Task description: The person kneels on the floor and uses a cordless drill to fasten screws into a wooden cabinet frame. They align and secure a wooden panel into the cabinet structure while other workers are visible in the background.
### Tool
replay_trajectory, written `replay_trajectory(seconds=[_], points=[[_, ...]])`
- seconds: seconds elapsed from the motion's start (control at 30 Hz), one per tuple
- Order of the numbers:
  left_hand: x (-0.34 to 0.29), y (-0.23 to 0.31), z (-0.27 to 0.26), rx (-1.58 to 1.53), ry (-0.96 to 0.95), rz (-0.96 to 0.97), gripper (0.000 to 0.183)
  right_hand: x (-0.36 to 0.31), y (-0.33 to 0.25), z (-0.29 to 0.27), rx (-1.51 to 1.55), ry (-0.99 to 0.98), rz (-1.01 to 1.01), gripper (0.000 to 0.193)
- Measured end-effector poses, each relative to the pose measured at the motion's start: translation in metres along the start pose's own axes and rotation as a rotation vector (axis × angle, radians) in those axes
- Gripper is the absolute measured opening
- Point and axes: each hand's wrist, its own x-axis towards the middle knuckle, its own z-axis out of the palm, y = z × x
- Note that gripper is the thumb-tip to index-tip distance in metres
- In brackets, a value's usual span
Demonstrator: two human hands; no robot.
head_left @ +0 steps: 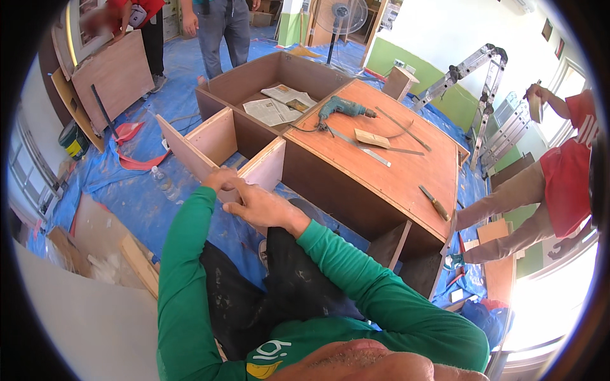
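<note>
My left hand (219, 178) is at the near corner of a small, open, pale wooden box frame (264, 166). Its fingers are bent and partly covered by my right hand (262, 206), so what they grip, if anything, is hidden. The right hand reaches across to the left one, thumb apart from the fingers, with nothing visible in it. Beyond the frame lies a dark brown cabinet with an orange-brown top panel (419, 168). On that panel are a teal power drill (343, 109), a wood block (372, 138), a steel ruler (365, 151) and a wooden-handled chisel (435, 202).
Newspapers (273, 113) lie inside the brown cabinet compartment. Blue sheeting (136, 200) covers the floor, with a plastic bottle (164, 183) on it. A folding ladder (457, 75) and a standing fan (342, 13) are behind. A person in red (569, 184) stands at right; two more people are at the far left.
</note>
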Motion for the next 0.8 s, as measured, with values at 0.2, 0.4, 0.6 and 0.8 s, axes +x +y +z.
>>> replay_trajectory(seconds=[0.2,0.4,0.6,0.8], points=[[0.003,-0.017,0.010,0.055,0.026,0.006,0.072,-0.017,-0.035,0.009,-0.443,-0.178,0.000,0.052],[0.002,-0.005,0.005,0.014,0.029,0.018,0.072,-0.021,-0.015,0.021,-0.580,-0.229,-0.019,0.044],[0.001,-0.011,0.005,-0.014,-0.005,0.004,0.073,-0.020,-0.010,0.027,-0.563,-0.197,-0.057,0.042],[-0.002,-0.007,0.003,-0.005,-0.003,-0.012,0.076,-0.022,-0.011,0.025,-0.587,-0.184,-0.048,0.044]])
